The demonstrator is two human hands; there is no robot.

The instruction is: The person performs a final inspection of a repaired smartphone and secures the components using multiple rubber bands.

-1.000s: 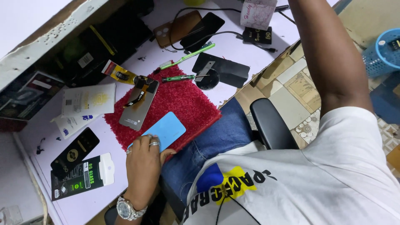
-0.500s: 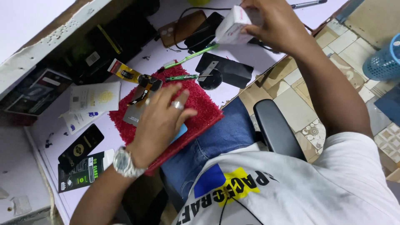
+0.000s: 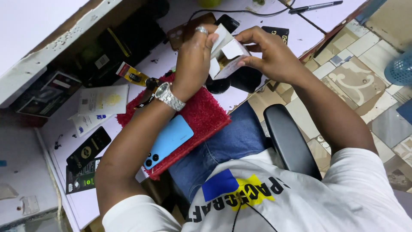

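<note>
- Gripping a small white box [image 3: 227, 56] from both sides, the left hand [image 3: 195, 60] and right hand [image 3: 268, 56] are meeting above the far edge of the desk [image 3: 141, 64].
- Left fingers are closing on the box's raised flap; a ring [image 3: 201, 30] is showing on one finger and a steel link watch [image 3: 169, 96] is circling the wrist.
- Right fingers are clamping the box's other side; its contents are looking yellowish, perhaps a printed insert, too hidden to tell.
- Lying face-down on a shaggy red mat [image 3: 201, 116] under the left forearm, a smooth light-blue phone [image 3: 169, 141] is showing two camera rings.
- Flat black packets [image 3: 88, 150] and white leaflets [image 3: 103, 101] are resting left of the mat.
- Something round and dark [image 3: 218, 85] is sitting partly hidden beneath the box.
- A pen [image 3: 315, 6] is lying at the top edge, cut off.
</note>
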